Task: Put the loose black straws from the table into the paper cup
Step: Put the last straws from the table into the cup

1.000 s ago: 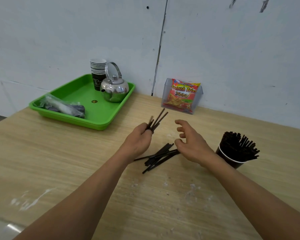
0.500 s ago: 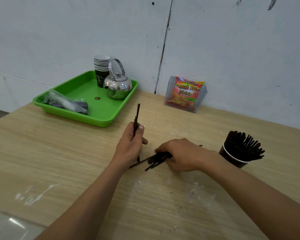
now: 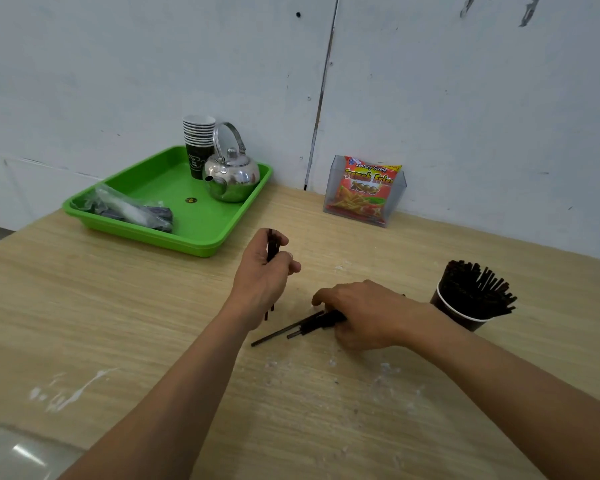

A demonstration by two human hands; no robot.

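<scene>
Both hands are gathering straws — the left hand (image 3: 262,271) is closing around a small upright bundle of black straws (image 3: 272,247), a few at most, exact count hidden by the fingers. The right hand (image 3: 362,315) is pressing down on the loose straws (image 3: 305,329) lying on the table (image 3: 153,323), fingers curling over them; two ends are sticking out clearly, more are bunched under the palm, number unclear. One paper cup (image 3: 465,315) is standing just right of the right hand, already packed with straws. Step in hand looks like collecting the last loose ones — next move probably calls for lifting both bundles and dropping them into the crowded cup without tipping it. Also counted: one green tray (image 3: 194,237), one kettle (image 3: 232,178), one stack of cups (image 3: 198,147), one snack bag (image 3: 364,192).
</scene>
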